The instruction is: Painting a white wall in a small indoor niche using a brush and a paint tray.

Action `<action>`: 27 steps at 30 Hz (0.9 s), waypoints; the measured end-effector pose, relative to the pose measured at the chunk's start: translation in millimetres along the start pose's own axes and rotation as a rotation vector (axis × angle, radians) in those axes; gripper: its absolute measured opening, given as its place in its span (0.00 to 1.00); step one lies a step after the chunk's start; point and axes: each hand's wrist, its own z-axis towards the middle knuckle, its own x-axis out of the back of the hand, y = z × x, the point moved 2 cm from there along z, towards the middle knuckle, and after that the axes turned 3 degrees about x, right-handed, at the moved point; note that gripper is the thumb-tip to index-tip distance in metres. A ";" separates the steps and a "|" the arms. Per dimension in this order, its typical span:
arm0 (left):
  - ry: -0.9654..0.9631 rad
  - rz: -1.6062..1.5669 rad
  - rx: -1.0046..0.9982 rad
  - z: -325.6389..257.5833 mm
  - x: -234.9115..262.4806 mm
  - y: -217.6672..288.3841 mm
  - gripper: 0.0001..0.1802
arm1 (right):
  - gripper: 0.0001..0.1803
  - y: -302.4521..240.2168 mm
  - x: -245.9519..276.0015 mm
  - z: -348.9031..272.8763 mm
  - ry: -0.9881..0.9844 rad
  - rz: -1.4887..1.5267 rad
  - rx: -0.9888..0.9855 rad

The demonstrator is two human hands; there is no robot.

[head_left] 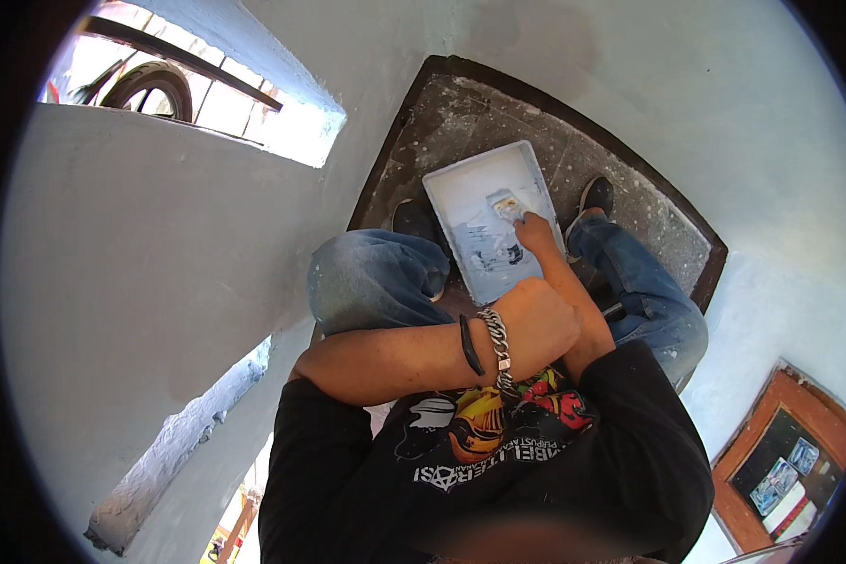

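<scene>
A white paint tray (475,183) lies on a dark, paint-speckled floor slab (630,202) between my two black shoes. My right hand (538,232) reaches down into the tray and grips a small paintbrush (506,204) whose bristles rest on the tray's white bottom. My left forearm crosses in front of my chest, with a metal chain bracelet (498,346) and a black band on the wrist. My left hand (540,320) is curled into a fist that rests against my right forearm and holds nothing that I can see.
White-painted walls surround the slab closely on the left and at the back. A barred window opening (193,80) with a tyre behind it sits at the upper left. A wooden-framed board (788,461) hangs at the lower right. My knees in blue jeans flank the tray.
</scene>
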 end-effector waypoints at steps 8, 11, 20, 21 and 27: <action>-0.012 0.005 0.019 -6.2 -9.8 4.5 0.06 | 0.16 23.5 22.1 -28.5 -0.414 1.171 -0.314; 0.002 0.017 0.027 -5.1 -7.9 4.3 0.06 | 0.15 31.9 20.5 -35.1 -0.395 1.251 -0.426; -0.008 0.046 0.021 -2.7 -9.6 5.0 0.07 | 0.16 52.9 -1.7 -36.0 -0.347 0.903 -0.592; -0.025 0.038 0.023 -1.6 -8.6 5.3 0.07 | 0.16 59.4 2.2 -38.1 -0.340 0.908 -0.589; 0.019 0.018 0.044 -10.8 3.5 4.6 0.08 | 0.16 28.7 51.6 -54.4 -0.405 0.717 -0.417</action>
